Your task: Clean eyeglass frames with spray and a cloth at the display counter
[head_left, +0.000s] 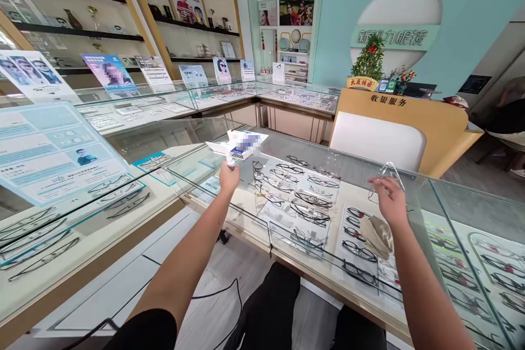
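My left hand (229, 177) is closed around the narrow lower end of a white folded card stand (246, 143) with blue print, over the glass display counter. At the right, my right hand (389, 192) pinches a clear, thin-framed object, apparently a pair of glasses (390, 168), above the counter's glass top. A crumpled beige cloth (376, 236) lies on the glass beside my right wrist. Under the glass, rows of eyeglasses (309, 213) rest on white trays between my two arms.
A light blue printed sign (53, 147) stands on the left counter. More display cases with upright cards (192, 76) run along the back. A wooden cashier desk (445, 126) with a plant (369, 57) is behind the counter. A black cable (217, 291) lies on the floor.
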### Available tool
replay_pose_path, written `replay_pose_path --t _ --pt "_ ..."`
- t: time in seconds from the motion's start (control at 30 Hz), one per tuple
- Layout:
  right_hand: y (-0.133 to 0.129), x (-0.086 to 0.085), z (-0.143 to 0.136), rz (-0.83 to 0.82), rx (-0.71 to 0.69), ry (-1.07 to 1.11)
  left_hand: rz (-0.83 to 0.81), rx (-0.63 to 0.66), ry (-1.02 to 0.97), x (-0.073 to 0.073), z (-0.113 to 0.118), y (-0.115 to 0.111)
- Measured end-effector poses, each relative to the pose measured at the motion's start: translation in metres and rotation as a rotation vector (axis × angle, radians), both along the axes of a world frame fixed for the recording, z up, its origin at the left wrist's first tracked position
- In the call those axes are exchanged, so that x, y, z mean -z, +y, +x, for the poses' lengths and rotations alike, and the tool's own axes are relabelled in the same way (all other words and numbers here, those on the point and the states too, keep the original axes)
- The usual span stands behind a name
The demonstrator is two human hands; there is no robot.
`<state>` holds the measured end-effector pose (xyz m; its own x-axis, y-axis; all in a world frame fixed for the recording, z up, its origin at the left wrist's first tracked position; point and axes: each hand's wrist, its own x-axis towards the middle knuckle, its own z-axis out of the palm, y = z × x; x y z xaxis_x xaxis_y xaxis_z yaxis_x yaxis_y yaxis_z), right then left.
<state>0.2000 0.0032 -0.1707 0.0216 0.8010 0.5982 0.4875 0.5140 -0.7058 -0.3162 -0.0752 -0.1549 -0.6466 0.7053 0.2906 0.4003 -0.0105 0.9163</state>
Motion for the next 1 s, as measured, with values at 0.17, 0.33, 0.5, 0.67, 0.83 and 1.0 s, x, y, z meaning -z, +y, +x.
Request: replay_pose_path --t 0.17,0.33,0.5,0.67,0.83,1.0 --pt "0.003 -0.003 0.001 0.056 0.020 0.055 0.109 0.139 -0.191 -0.026 0.056 0.028" --pt "0.002 -0.005 0.000 0.092 -0.051 0.101 0.229 0.664 -0.433 -0.067 0.166 0.054" --pt "-0.001 -0.012 -0.006 0.075 -0.128 0.135 0.138 1.307 -0.712 -0.088 0.258 0.066" --pt "-0.006 -0.022 -0.011 -0.003 -0.167 0.174 0.097 1.394 -0.746 -0.076 0.293 0.084" --pt "-0.016 -0.030 -0.016 -0.139 -0.274 0.264 0.072 1.295 -0.729 -0.049 0.298 0.094" --pt "-0.029 -0.037 -0.026 -0.242 -0.414 0.303 0.119 1.022 -0.428 -0.025 0.300 0.099"
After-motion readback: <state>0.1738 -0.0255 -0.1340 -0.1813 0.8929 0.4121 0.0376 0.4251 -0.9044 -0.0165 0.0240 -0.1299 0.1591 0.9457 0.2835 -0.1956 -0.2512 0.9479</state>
